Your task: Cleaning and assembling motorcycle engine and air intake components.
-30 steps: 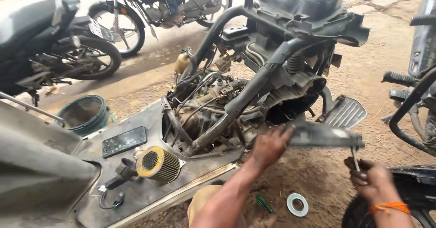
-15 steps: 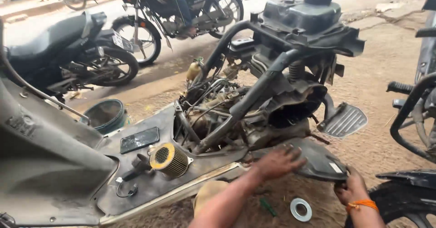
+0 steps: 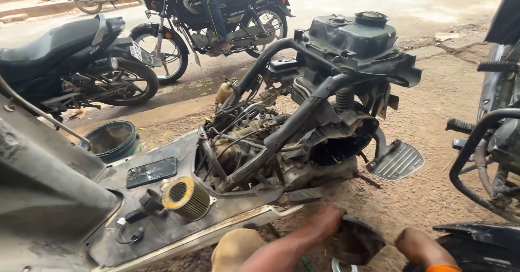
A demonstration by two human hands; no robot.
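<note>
Roadside dirt ground (image 3: 439,93), open street behind; all places are given relative to the stripped scooter (image 3: 303,120).

- Stripped scooter: centre of view, body covers off, with frame tubes, engine, hoses and rear spring exposed. The dark fuel tank (image 3: 352,33) sits at its top rear.
- Dark panel (image 3: 355,244): a curved, dirty cover piece, low in front of the scooter, just below its engine and near the ground. It is held between both hands.
- Left hand (image 3: 326,219): the forearm reaches in from the bottom edge towards the scooter's underside, palm down. The fingers are curled over the panel's upper left rim and clamped on it.
- Right hand (image 3: 414,246): against the panel's right edge, wrist low, with an orange band (image 3: 445,268) on it. Its fingers are hidden behind the panel, so I cannot tell whether they are closed.
- Step in hand, as judged: the panel is being handled loose beside the scooter's lower rear, apart from the frame. Any further move calls for a steady two-handed hold, as the piece is broad and curved.
- Metal ring (image 3: 341,265): on the ground just below the panel.
- Ribbed footrest plate (image 3: 398,162): on the scooter's right side.
- Yellow air filter (image 3: 185,197): on the scooter's floorboard, left of the engine.
- Flat black slab (image 3: 151,171): on the floorboard just above the filter.
- Round tub (image 3: 111,138): on the ground to the left, beyond the floorboard.
- Parked motorcycle (image 3: 76,60): behind the scooter, to the left.
</note>
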